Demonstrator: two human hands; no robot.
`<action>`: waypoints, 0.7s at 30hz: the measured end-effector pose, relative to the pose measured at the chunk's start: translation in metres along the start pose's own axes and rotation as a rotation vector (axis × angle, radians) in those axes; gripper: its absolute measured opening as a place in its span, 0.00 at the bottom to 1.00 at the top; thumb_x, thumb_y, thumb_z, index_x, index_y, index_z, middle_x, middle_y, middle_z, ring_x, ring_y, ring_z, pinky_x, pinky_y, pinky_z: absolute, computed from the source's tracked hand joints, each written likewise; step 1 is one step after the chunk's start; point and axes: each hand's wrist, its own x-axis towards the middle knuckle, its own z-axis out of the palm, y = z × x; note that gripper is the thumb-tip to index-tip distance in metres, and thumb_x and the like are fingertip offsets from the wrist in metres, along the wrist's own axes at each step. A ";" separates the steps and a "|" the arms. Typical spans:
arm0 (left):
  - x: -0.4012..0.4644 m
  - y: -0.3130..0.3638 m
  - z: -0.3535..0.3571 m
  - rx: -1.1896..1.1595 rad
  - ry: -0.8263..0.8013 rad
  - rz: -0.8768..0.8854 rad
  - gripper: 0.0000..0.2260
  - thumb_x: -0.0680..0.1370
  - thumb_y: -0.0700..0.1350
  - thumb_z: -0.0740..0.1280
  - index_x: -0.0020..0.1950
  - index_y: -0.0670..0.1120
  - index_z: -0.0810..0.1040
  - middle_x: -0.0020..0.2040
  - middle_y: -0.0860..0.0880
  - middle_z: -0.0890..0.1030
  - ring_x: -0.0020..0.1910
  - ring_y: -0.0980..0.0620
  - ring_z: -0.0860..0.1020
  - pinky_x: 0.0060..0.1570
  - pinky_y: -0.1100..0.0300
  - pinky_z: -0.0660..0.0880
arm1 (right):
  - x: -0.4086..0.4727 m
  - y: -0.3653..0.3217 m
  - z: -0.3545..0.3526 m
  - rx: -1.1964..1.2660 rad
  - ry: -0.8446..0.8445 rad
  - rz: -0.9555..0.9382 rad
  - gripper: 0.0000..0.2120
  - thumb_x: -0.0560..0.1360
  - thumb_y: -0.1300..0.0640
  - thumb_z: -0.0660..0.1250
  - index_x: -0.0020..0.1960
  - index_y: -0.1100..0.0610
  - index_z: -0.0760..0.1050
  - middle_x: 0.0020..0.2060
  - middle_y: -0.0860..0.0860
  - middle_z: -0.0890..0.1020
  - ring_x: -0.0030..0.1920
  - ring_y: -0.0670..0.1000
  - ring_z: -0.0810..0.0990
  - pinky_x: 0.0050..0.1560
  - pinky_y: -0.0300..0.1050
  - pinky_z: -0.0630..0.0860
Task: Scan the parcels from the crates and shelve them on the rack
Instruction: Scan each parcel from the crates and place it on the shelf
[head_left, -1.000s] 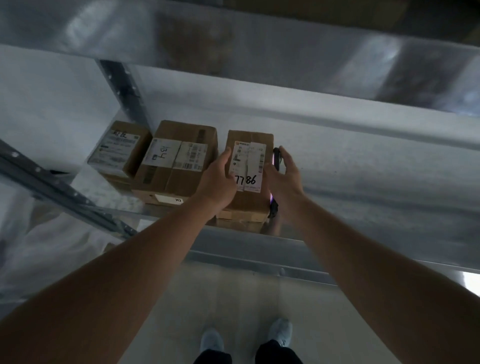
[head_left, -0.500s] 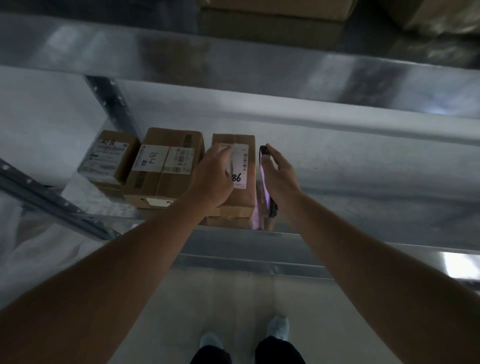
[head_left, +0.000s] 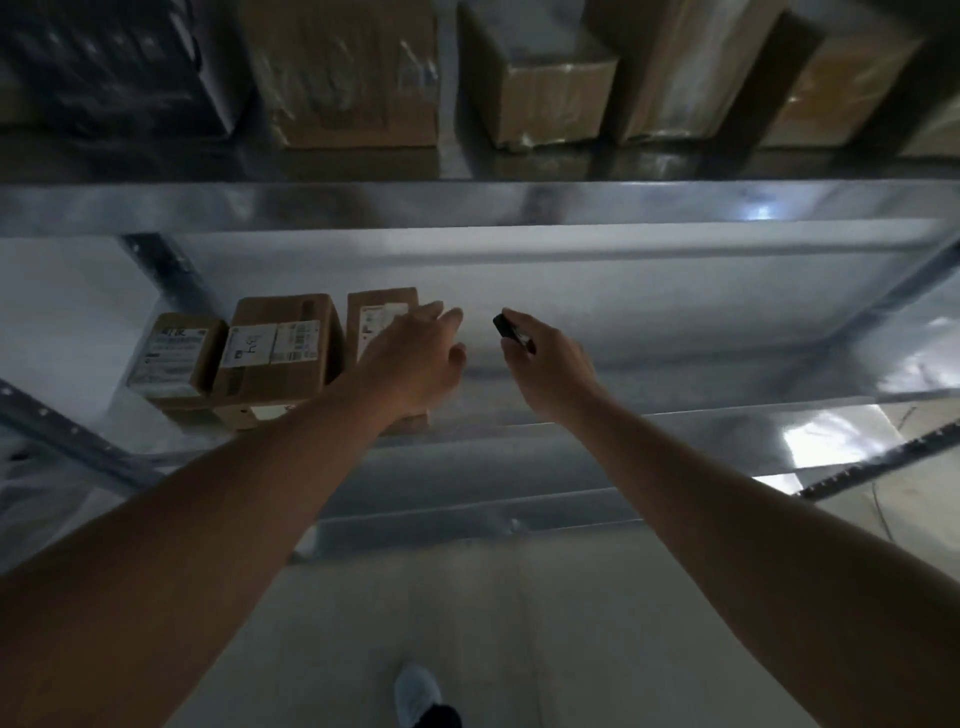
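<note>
The rack (head_left: 467, 202) is steel, with deep shelves; its upper shelf carries a row of wrapped boxes (head_left: 358, 73), and the shelf (head_left: 649, 415) at chest height holds three parcels packed against its left end, probably so that the free run to the right fills in order. All three stand with their labels facing out, which would let them be read from the aisle. The parcel (head_left: 379, 317) nearest the hands is the rightmost, just beside the middle box (head_left: 280, 353), with the small box (head_left: 174, 356) at the far left.

The left hand (head_left: 410, 358) lies in front of the parcel's right side, fingers straight and spread, its grip released; whether it touches the cardboard I cannot tell. The parcel looks to be standing on the shelf by itself, so this one seems shelved.

The right hand (head_left: 550, 364) is apart from the parcels, over bare shelf, fingers curled round a dark scanner (head_left: 511, 330) whose end juts past the fingertips, likely kept ready for the next parcel.
</note>
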 end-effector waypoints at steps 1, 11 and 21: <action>-0.003 0.015 -0.002 0.014 0.000 0.012 0.25 0.86 0.50 0.61 0.82 0.43 0.65 0.80 0.40 0.67 0.78 0.38 0.66 0.74 0.41 0.67 | -0.011 0.006 -0.012 -0.014 0.005 0.005 0.23 0.87 0.46 0.59 0.81 0.38 0.65 0.68 0.54 0.82 0.56 0.60 0.84 0.61 0.61 0.81; -0.054 0.200 -0.011 0.077 0.028 0.149 0.21 0.85 0.52 0.60 0.74 0.42 0.72 0.74 0.41 0.72 0.70 0.38 0.74 0.67 0.43 0.73 | -0.137 0.101 -0.154 -0.222 0.151 0.016 0.24 0.87 0.44 0.58 0.82 0.37 0.63 0.72 0.53 0.78 0.65 0.63 0.78 0.67 0.59 0.74; -0.097 0.431 -0.010 0.127 0.068 0.430 0.22 0.85 0.55 0.59 0.74 0.44 0.73 0.73 0.43 0.74 0.70 0.41 0.74 0.68 0.43 0.73 | -0.281 0.215 -0.313 -0.268 0.397 0.143 0.23 0.86 0.44 0.58 0.81 0.37 0.65 0.71 0.54 0.78 0.65 0.64 0.77 0.61 0.56 0.71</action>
